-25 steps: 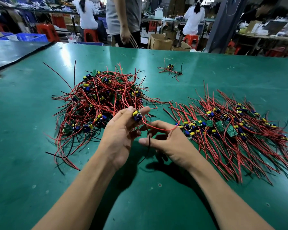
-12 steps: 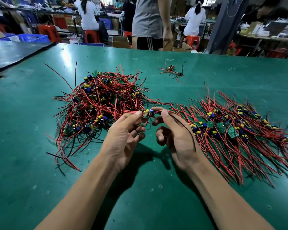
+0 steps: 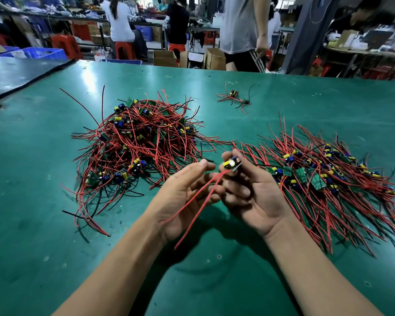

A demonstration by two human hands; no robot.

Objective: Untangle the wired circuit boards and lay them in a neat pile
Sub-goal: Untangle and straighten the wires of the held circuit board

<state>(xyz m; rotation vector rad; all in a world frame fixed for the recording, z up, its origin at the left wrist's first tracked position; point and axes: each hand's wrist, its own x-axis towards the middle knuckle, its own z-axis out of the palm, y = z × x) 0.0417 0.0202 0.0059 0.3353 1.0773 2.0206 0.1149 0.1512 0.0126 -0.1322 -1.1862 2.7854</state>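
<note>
A tangled heap of small circuit boards with red and black wires [image 3: 137, 144] lies on the green table at the left. To the right is a combed-out pile of boards [image 3: 317, 174], its wires fanning toward me. My right hand [image 3: 253, 190], palm up, pinches one wired board [image 3: 232, 164] with yellow and blue parts between thumb and fingers. That board's red wires [image 3: 196, 201] trail down across my left hand [image 3: 185, 195], whose fingers lie fairly straight around them.
Two stray wired boards [image 3: 235, 98] lie farther back on the green table [image 3: 214, 281]. A dark mat [image 3: 16, 74] covers the far left corner. Beyond the far edge a person [image 3: 242, 30] walks past, others sit at benches, and cardboard boxes [image 3: 164, 58] stand on the floor.
The board passed from my left fingertips to my right hand, which turned palm up and lifted it. Its red wires now hang free over my left palm. The person behind walked right.
</note>
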